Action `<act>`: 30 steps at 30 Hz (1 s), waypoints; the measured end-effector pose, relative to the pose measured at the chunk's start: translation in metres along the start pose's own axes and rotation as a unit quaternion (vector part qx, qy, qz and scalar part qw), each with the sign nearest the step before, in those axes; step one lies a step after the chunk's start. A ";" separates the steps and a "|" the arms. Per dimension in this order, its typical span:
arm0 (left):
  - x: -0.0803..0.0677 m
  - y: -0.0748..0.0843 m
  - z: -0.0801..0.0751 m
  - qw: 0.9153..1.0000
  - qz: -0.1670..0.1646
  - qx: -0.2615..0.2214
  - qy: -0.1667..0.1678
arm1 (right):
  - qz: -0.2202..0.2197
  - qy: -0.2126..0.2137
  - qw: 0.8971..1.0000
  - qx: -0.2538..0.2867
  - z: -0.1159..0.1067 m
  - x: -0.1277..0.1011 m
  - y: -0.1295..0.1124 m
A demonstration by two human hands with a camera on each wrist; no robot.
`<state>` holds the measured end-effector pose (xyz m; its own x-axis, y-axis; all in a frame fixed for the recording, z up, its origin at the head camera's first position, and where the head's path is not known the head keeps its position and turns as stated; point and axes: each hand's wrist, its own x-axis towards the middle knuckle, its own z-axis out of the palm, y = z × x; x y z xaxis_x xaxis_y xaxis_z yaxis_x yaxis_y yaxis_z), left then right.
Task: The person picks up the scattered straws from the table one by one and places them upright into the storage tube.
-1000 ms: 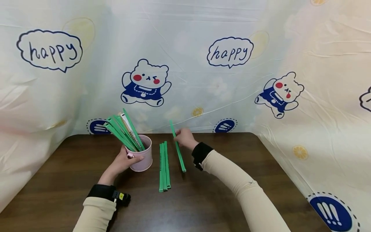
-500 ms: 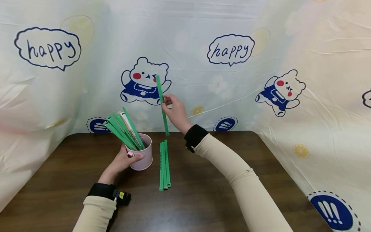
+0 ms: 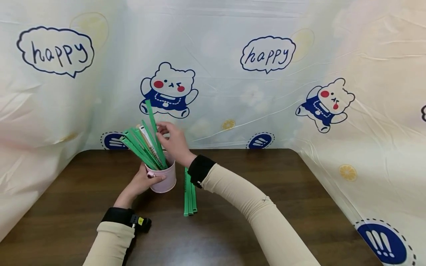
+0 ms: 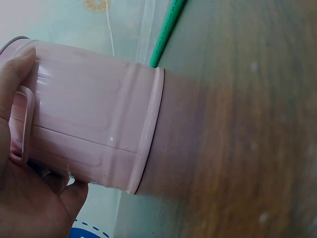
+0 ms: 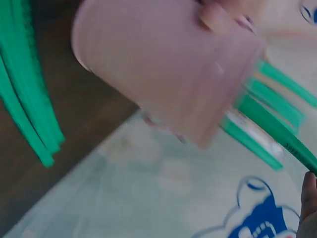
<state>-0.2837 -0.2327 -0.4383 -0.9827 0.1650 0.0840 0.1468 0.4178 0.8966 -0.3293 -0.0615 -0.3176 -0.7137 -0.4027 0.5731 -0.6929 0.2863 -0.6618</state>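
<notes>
A pink metal cup stands on the dark wooden table. My left hand grips it by the side and handle. Several green strips lean out of the cup to the left. My right hand pinches one green strip whose lower end is in the cup. A few more green strips lie flat on the table just right of the cup.
A printed plastic sheet with bears and "happy" bubbles walls in the table at the back and both sides. Black wrist bands sit on both my arms.
My right hand lifted a green strip off the table, swung it upright, and carried it left and down into the cup. My left hand has stayed on the cup.
</notes>
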 end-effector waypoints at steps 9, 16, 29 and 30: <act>-0.001 0.001 0.000 1.000 0.013 -0.006 -0.004 | -0.007 -0.092 0.994 -0.066 0.023 -0.021 0.020; -0.001 0.002 0.001 1.000 0.007 -0.001 -0.002 | 0.035 -0.128 0.985 -0.111 0.026 -0.022 0.023; 0.000 0.004 0.001 1.000 -0.013 0.004 0.006 | 0.114 -0.093 0.984 -0.104 -0.014 -0.030 0.057; 0.000 0.003 0.001 1.000 -0.014 0.004 0.007 | 0.126 -0.089 0.983 -0.096 -0.017 -0.032 0.063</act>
<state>-0.2834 -0.2305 -0.4357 -0.9881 0.1400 0.0643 0.1190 0.4288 0.8956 -0.3520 -0.0157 -0.3691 -0.8478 -0.4384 0.2983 -0.5153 0.5486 -0.6584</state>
